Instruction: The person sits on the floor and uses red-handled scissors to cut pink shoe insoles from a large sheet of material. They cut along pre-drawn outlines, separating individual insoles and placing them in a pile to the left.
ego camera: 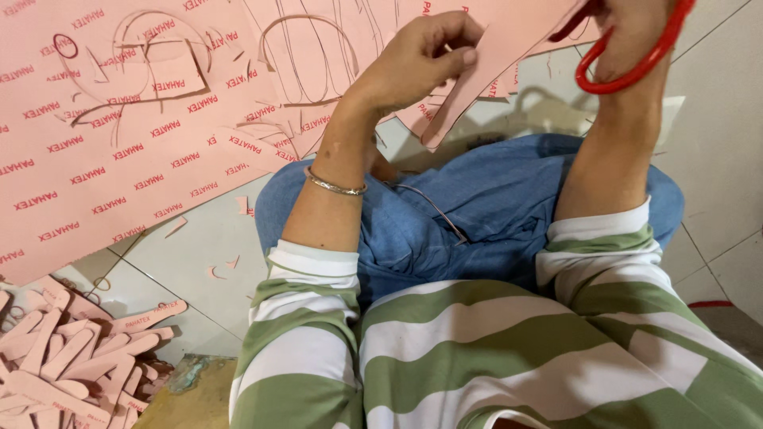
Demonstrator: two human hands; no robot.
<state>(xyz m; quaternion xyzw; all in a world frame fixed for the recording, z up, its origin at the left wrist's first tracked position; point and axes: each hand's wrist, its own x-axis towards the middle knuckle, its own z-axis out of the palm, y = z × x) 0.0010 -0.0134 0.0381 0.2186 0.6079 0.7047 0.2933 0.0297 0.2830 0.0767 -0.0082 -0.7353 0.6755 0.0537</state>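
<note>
Scissors point(628, 48) at one o'clock in our closed right hand point(636, 24); left hand point(421, 59) pinches the pink sheet point(509, 40); we judge keeping it taut helps.

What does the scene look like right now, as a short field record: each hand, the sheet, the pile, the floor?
left hand: pinches the pink sheet piece at its edge
right hand: fingers through red scissors, blades out of sight
large pink sheet: flat on the floor, pen outlines drawn on it
cut strips: pink, round-ended, piled lower left
floor: pale tiles, small pink scraps
wrist: thin metal bangle
</note>
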